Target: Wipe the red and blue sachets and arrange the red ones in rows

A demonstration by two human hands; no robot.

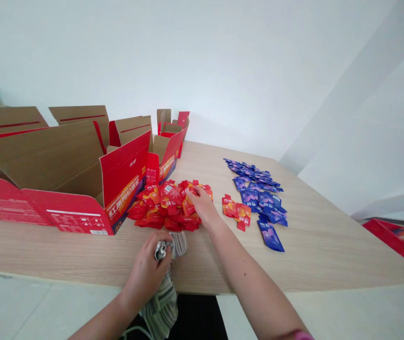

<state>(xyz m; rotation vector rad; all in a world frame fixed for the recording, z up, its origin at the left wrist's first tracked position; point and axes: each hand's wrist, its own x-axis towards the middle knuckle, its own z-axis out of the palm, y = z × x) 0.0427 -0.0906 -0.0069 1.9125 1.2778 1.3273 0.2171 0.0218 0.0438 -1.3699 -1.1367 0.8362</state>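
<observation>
Left grip (146, 270) closed on a striped cloth (171, 245) at the counter's (315, 241) front edge. Right grip (202, 205) rests on the red sachets (163, 208); can't tell if it's holding any. Blue sachets (262, 203) just right of it; open red cartons (126, 172) left of the pile. Wood-grain top, white wall (223, 71) behind, pale floor (28, 302) below.

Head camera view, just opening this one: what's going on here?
A person stands at a wood-grain table. Their right hand rests on a heap of red sachets, and their left hand grips a striped cloth at the table's edge. Blue sachets lie to the right, with a few red ones beside them. Open red cartons stand to the left.
</observation>
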